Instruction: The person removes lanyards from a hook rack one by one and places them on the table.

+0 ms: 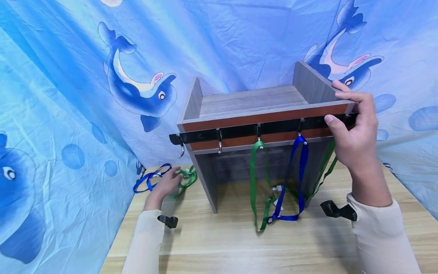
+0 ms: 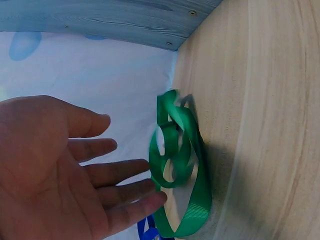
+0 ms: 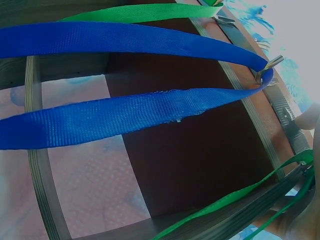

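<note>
My right hand (image 1: 359, 133) grips the right corner of a grey wooden shelf (image 1: 253, 99), its thumb on the black hook rail (image 1: 239, 131) along the shelf's front. A green lanyard (image 1: 253, 171) hangs from the middle hook and a blue lanyard (image 1: 301, 171) from the hook to its right. Another green lanyard (image 3: 220, 202) hangs at the rail's right end, its hook partly hidden by my hand. Left of the shelf, my left hand (image 2: 55, 170) reaches with extended fingers to a loose green lanyard (image 2: 195, 210) on the table; the fingertips are beside or touching it.
Next to my left hand lies a loose blue lanyard (image 1: 147, 182) on the wooden table (image 1: 232, 247). The rail's two left hooks (image 1: 219, 140) carry no lanyards. Behind the shelf hangs a blue curtain (image 1: 239, 45) with dolphins.
</note>
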`<state>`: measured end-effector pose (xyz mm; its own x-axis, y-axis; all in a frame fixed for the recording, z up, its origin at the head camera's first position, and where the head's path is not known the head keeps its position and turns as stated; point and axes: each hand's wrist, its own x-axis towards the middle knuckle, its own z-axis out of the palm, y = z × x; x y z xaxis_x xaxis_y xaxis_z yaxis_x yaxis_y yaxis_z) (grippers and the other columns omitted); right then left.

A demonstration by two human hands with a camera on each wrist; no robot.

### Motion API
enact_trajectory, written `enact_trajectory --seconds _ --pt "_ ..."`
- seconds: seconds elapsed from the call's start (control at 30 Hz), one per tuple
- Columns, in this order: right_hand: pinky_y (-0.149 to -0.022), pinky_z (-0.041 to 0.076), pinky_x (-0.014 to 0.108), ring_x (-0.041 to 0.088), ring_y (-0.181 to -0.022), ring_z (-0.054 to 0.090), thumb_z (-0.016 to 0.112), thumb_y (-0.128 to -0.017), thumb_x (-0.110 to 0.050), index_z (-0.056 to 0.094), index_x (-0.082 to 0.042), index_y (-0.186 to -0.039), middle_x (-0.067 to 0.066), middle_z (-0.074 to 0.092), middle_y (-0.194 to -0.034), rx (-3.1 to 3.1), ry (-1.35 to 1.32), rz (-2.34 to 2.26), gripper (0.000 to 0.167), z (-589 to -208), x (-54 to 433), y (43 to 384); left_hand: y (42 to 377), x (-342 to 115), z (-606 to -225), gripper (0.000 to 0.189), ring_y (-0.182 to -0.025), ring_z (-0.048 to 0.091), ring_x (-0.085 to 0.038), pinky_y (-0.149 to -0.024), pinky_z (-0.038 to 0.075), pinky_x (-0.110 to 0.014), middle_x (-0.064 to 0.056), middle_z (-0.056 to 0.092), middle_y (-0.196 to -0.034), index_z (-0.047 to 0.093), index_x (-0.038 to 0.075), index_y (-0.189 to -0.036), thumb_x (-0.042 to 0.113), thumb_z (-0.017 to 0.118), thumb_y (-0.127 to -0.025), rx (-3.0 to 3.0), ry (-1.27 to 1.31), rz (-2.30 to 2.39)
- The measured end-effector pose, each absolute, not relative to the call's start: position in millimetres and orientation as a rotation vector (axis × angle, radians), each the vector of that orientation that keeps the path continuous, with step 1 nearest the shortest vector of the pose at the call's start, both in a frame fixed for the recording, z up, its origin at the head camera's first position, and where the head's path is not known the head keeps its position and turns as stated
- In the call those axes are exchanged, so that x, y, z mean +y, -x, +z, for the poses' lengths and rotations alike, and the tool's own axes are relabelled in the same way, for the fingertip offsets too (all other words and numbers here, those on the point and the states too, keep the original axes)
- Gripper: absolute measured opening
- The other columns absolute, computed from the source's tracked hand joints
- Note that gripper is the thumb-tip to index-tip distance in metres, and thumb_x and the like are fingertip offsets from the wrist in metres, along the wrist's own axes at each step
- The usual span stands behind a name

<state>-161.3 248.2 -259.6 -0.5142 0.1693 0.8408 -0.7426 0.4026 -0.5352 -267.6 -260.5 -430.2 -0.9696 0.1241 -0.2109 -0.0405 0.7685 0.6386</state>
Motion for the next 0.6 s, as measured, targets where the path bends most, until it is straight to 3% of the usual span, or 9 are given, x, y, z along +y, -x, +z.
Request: enact_trajectory --seconds 0.13,0.3,0.43,0.6 --pt "-0.106 0.047 0.022 0.026 -0.144 0.051 0.065 -0.095 -0.019 0.053 0.007 -0.139 0.008 0.053 -0.161 -1.746 -0.497 1.258 0.053 -259.7 247.8 161.4 262.8 -260.9 -432.5 0.063 -0.151 0.041 -0.051 -0.122 0.036 -0.066 -0.033 0.041 -0.162 0.026 0.003 -0.166 0.034 0.041 -0.114 2.704 -0.064 0.97" --pt "-0.107 0.046 0.022 0.025 -0.143 0.053 0.065 -0.094 -0.019 0.053 0.007 -0.139 0.008 0.053 -0.16 -1.744 -0.497 1.257 0.053 -259.8 247.6 162.5 255.3 -257.1 -434.9 0.057 -0.143 0.051 -0.05 -0.116 0.044 -0.064 -0.033 0.051 -0.154 0.04 -0.001 -0.159 0.032 0.045 -0.113 2.712 -0.087 0.868" --pt "-0.104 0.047 0.02 0.023 -0.138 0.056 0.066 -0.094 -0.018 0.053 0.007 -0.137 0.009 0.054 -0.159 -1.718 -0.498 1.274 0.052 -260.2 248.5 163.4 249.7 -251.4 -434.0 0.052 -0.142 0.052 -0.05 -0.115 0.045 -0.064 -0.032 0.053 -0.152 0.05 -0.003 -0.152 0.03 0.047 -0.112 2.714 -0.142 0.8" --pt "-0.1 0.048 0.018 0.02 -0.133 0.059 0.067 -0.095 -0.02 0.054 0.007 -0.137 0.009 0.055 -0.159 -1.716 -0.48 1.269 0.052 -260.9 248.4 164.3 241.1 -248.2 -431.8 0.053 -0.144 0.05 -0.05 -0.117 0.044 -0.064 -0.03 0.051 -0.156 0.049 -0.002 -0.153 0.031 0.05 -0.111 2.717 -0.16 0.763"
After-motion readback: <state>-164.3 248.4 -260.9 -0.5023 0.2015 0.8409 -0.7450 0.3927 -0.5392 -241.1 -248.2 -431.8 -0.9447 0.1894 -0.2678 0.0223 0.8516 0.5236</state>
